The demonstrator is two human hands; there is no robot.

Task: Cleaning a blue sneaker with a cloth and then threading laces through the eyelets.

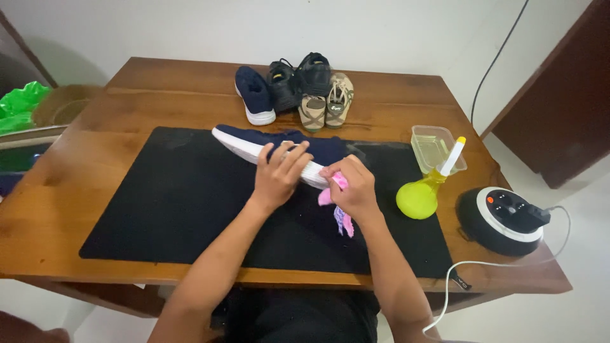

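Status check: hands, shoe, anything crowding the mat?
Left hand grips navy shoe on black mat. Right hand presses pink cloth to its white sole. Yellow spray bottle close right.

I am looking down at a brown wooden table standing against a plain pale wall. A black mat is lying across its middle. A dark cable is running down the wall on the right, beside a dark brown door. Whitish floor tiles are showing below it. Soft, even light is falling across the tabletop, and something green is sitting at the far left edge.
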